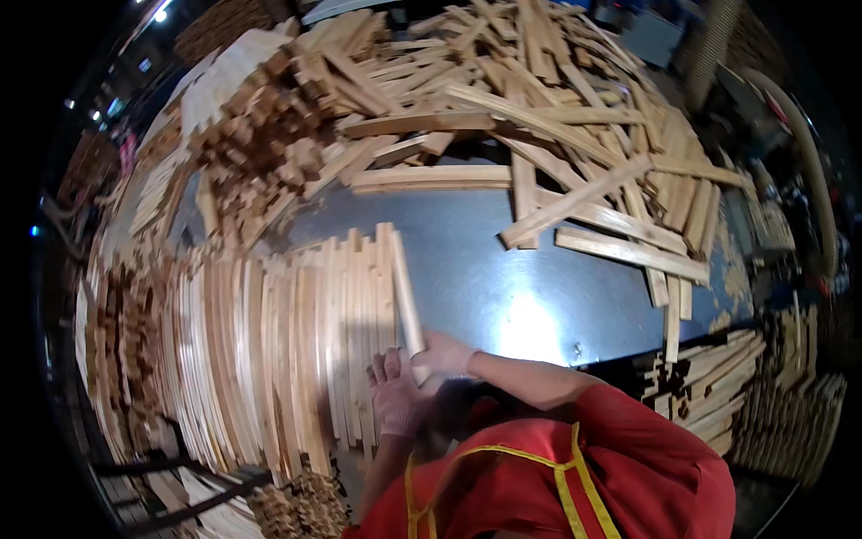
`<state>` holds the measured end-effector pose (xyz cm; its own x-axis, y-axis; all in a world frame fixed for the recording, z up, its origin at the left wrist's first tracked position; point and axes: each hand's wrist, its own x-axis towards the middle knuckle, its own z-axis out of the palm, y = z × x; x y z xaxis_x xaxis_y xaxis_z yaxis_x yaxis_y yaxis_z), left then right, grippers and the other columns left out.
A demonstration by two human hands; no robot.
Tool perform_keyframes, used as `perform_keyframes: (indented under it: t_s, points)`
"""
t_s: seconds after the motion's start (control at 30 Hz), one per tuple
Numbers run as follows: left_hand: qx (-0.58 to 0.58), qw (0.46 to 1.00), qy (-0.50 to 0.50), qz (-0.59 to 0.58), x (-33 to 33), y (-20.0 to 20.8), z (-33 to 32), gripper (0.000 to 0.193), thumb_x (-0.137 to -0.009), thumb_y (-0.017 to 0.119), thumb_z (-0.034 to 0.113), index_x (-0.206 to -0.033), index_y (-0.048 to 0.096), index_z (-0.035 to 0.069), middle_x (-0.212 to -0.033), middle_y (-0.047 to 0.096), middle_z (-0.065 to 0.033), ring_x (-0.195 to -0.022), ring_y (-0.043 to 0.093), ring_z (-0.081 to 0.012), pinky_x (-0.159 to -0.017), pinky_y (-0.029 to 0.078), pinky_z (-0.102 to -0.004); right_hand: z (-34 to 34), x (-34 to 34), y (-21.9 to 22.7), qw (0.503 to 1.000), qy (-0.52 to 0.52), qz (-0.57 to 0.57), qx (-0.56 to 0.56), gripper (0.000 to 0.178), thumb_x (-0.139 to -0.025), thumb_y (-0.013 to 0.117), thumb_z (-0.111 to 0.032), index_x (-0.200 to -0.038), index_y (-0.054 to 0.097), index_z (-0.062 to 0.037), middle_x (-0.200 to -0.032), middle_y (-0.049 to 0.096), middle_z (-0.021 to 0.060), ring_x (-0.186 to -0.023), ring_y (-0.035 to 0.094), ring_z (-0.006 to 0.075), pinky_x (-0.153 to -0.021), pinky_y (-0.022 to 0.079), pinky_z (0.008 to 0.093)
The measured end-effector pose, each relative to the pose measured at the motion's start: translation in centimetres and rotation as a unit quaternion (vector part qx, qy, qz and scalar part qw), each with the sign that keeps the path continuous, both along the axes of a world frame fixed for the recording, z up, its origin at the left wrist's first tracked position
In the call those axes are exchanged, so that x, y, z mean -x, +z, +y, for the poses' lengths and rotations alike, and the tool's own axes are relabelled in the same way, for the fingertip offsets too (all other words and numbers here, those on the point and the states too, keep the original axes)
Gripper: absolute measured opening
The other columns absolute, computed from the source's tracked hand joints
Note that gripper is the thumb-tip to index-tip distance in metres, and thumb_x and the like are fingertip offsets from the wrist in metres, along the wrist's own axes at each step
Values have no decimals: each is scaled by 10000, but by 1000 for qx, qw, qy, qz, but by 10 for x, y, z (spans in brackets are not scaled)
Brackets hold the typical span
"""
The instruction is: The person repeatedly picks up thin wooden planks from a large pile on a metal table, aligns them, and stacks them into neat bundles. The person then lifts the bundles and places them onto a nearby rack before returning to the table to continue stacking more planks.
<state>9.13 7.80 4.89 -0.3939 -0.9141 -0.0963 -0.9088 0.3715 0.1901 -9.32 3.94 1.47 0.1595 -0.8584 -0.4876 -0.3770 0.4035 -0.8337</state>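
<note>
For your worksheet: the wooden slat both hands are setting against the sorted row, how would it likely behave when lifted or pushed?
The slat looks stiff: straight, unbent. Probably light, being thin and narrow. Flat-sided, so it would likely slide on the smooth table rather than roll.

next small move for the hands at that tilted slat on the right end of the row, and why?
Probably press the tilted slat left until it lies flush with the row of slats. It leans off-parallel at the row's right edge, its far end angled away. The right hand grips its near end and the left hand rests on the row beside it. The bare dark tabletop lies to the right.
</note>
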Motion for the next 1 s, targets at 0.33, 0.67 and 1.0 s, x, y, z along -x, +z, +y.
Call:
perform_keyframes:
  t_s: [0.33,0.67,1.0]
  points:
    - [28,994,58,-85,7,-12,-4,732,-916,647,220,-1599,428,75,-1591,449,-242,-1482,388,-510,-1255,277,-642,-33,236,68,805,105,498,304,446,-823,741,-211,-1257,649,-172,-1158,697,106,-1175,621,363,-992,462,497]
    - [11,992,-116,56,148,-28,-8,950,-799,810,551,-1543,461,75,-1449,540,-211,-1366,496,-431,-1131,416,-568,16,245,36,785,101,405,458,312,-808,763,-201,-1107,687,-154,-998,674,67,-1035,654,304,-954,492,479]
    - [-187,976,-98,-49,158,-13,-10,824,-829,712,360,-1565,423,129,-1126,690,-204,-1017,703,-417,-857,576,-544,-20,458,81,671,128,705,189,439,-892,743,-321,-1319,685,-233,-1189,723,70,-1228,650,298,-1052,452,482]
